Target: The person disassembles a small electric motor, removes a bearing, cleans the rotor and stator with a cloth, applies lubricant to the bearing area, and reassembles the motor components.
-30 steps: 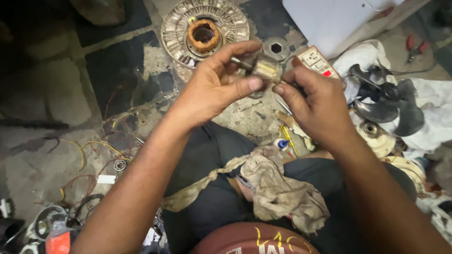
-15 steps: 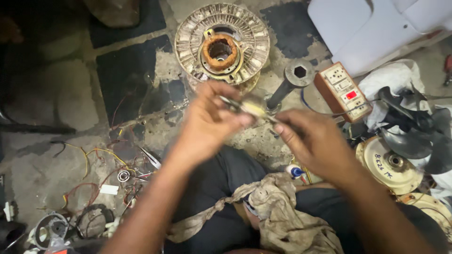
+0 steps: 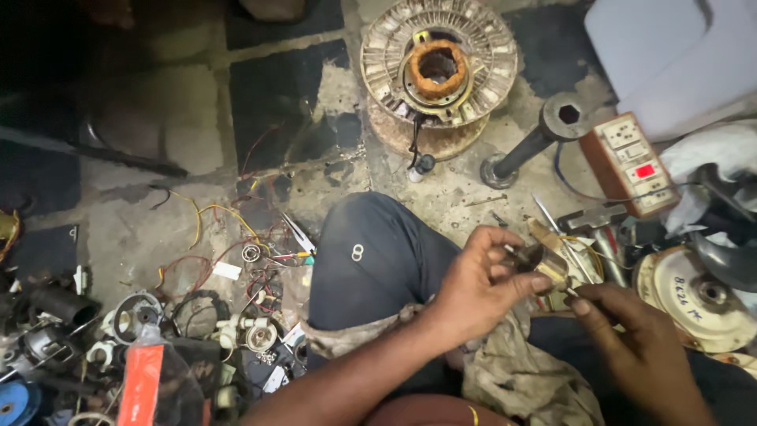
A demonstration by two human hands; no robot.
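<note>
Two bare hands work over the person's lap, above a floor strewn with parts. At the floor's left edge lies a heap of small motor parts (image 3: 47,347) and, just right of it, a red packet (image 3: 142,383). Loose coloured wires (image 3: 213,229) trail across the floor toward a dark trouser knee (image 3: 371,252). Toward the floor's far edge sits a round fan stator (image 3: 438,71) with a copper-coloured winding at its centre. The left hand (image 3: 481,288) is closed around a small brass-coloured metal part (image 3: 544,264), thumb and fingers pinching it just above a dirty rag (image 3: 520,371) on the lap. The right hand (image 3: 631,339) sits just beside it, its fingertips pinched on a thin pin-like piece at the part's lower edge; what that piece is cannot be told. Beyond them a dark box spanner (image 3: 536,138) lies on the floor, then a brown switch box (image 3: 631,162), and near the right edge a cream round motor cover (image 3: 694,296).
</note>
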